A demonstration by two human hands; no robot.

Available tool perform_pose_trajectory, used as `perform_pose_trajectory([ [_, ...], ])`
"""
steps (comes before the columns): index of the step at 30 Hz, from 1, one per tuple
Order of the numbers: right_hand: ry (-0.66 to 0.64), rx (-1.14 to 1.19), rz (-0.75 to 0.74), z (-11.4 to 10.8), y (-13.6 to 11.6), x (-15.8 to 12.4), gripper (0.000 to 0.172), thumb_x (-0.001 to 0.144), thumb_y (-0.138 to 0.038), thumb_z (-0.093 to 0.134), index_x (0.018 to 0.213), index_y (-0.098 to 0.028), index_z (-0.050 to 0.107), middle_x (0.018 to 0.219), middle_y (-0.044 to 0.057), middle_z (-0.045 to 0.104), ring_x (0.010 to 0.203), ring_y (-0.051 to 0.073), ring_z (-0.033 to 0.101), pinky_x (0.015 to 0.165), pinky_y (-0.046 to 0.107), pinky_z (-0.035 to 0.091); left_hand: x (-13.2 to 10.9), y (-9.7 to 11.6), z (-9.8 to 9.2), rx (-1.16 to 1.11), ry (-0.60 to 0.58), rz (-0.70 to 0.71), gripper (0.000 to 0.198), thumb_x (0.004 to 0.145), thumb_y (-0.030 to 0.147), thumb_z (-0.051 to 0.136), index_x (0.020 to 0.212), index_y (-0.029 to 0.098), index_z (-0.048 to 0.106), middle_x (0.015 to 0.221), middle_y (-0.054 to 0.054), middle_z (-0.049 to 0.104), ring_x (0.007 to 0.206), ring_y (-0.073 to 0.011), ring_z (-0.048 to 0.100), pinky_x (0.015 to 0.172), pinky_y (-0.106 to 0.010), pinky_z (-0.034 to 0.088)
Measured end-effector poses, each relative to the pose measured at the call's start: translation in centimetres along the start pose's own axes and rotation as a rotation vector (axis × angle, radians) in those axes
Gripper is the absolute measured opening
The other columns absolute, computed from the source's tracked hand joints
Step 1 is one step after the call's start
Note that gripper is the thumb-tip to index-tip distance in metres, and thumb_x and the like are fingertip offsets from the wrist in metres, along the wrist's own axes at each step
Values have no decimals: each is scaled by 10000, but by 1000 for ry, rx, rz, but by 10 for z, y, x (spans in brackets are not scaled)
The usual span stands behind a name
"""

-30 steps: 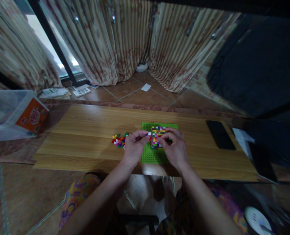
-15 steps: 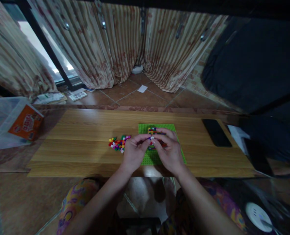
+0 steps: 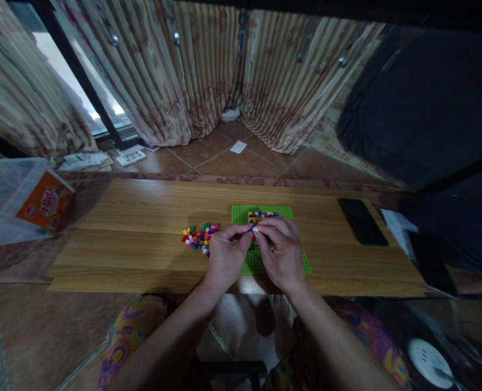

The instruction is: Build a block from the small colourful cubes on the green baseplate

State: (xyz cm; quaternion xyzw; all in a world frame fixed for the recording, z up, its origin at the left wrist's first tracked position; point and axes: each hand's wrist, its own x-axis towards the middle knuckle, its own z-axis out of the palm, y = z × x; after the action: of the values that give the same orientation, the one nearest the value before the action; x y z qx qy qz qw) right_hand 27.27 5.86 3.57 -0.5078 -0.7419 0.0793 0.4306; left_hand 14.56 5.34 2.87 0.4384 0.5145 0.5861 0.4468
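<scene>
Above a green studded baseplate point(image 3: 240, 213), my two hands meet fingertip to fingertip. My left hand point(image 3: 226, 254) is closed in a pinch at a small purple brick, mostly covered by the fingers. Pinched in my right hand point(image 3: 284, 254) is a small white brick point(image 3: 255, 229), right against the purple one; whether the two are joined I cannot tell. Behind the fingers, rows of multicoloured bricks point(image 3: 263, 215) stand on the baseplate, partly hidden by my right hand. Left of my left hand lies a loose pile of small coloured bricks point(image 3: 200, 237).
The wooden table point(image 3: 135, 233) also bears a black phone point(image 3: 362, 221) on the right. A clear plastic box point(image 3: 5, 217) with an orange label is at the far left. Beyond the table hang striped curtains point(image 3: 200, 70). Another person's arm point(image 3: 471, 281) shows at the right edge.
Both hands stay together at the small bricks. My right fingers have shifted slightly, and more of the multicoloured rows on the baseplate shows. The whole view has moved a little.
</scene>
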Motion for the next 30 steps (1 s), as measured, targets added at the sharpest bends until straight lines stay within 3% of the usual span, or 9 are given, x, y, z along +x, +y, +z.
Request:
perform_pose_trajectory([
  [13, -126, -17, 2, -36, 26, 8, 175, 886, -304, 558, 851, -240, 717, 1003, 55, 669, 987, 230, 566, 875, 424, 464, 11, 0, -12, -135, 71, -115, 102, 655, 192, 731, 752, 160, 720, 718, -2, 701, 663, -109, 600, 685, -237, 464],
  [23, -224, -170, -106, -29, 31, 4, 146, 861, -267, 598, 784, -240, 718, 1044, 42, 660, 1026, 249, 536, 902, 461, 444, 10, 3, -11, -173, 49, -128, 94, 648, 174, 731, 739, 156, 716, 721, -3, 703, 676, -112, 601, 699, -241, 462],
  [30, -168, -193, -46, -20, 31, 3, 131, 847, -286, 629, 767, -220, 709, 997, 47, 668, 977, 247, 543, 873, 428, 458, 10, 1, -12, -167, 47, -134, 93, 652, 173, 730, 743, 160, 716, 725, -1, 701, 680, -112, 601, 704, -243, 461],
])
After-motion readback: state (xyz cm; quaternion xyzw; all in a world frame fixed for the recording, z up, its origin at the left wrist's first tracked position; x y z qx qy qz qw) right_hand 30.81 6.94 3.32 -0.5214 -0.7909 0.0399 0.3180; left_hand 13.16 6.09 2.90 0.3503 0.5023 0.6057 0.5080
